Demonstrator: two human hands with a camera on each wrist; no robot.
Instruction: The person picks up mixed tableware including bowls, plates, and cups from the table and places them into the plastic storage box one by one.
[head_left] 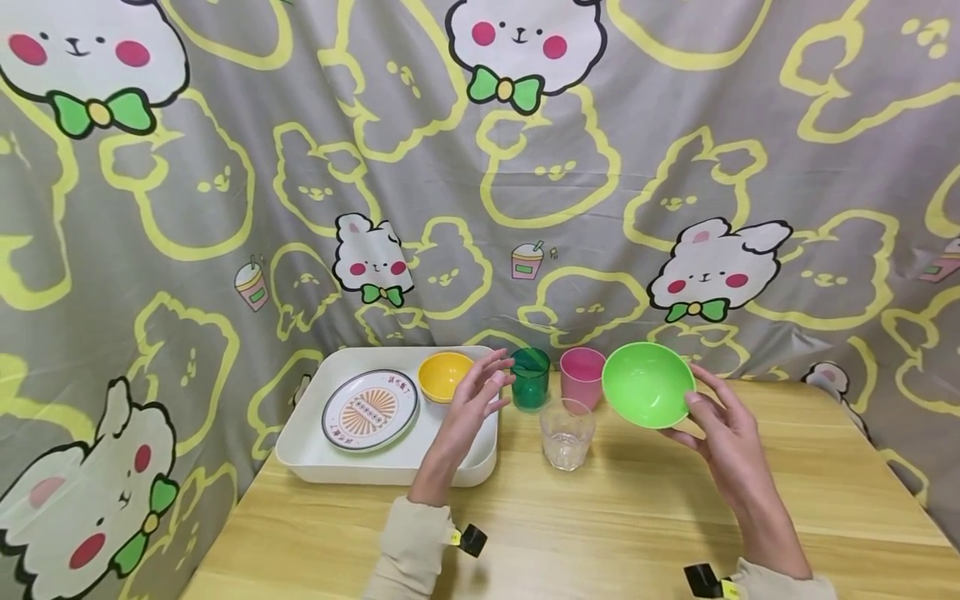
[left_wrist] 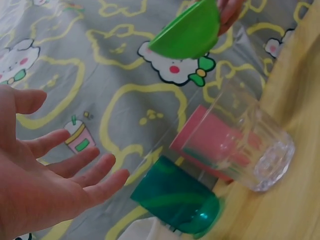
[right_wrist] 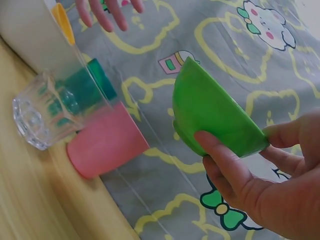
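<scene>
A bright green bowl [head_left: 649, 385] is held up above the table, tilted toward the head camera. My right hand [head_left: 726, 427] pinches it at its right side; in the right wrist view, the thumb lies at the rim and fingers press the bowl's outside. My left hand [head_left: 474, 402] hovers over the right part of the white tray [head_left: 300, 454], fingers spread, holding nothing. Beneath that hand sits a yellow bowl [head_left: 444, 375], apparently atop another bowl that is mostly hidden. A white plate [head_left: 369, 410] with an orange ray pattern lies in the tray's left half.
Right of the tray stand a teal cup [head_left: 530, 381], a pink cup [head_left: 582, 377] and, nearer me, a clear glass [head_left: 567, 435]. The wooden table [head_left: 600, 525] ends at a patterned grey curtain [head_left: 450, 167] behind and at the left.
</scene>
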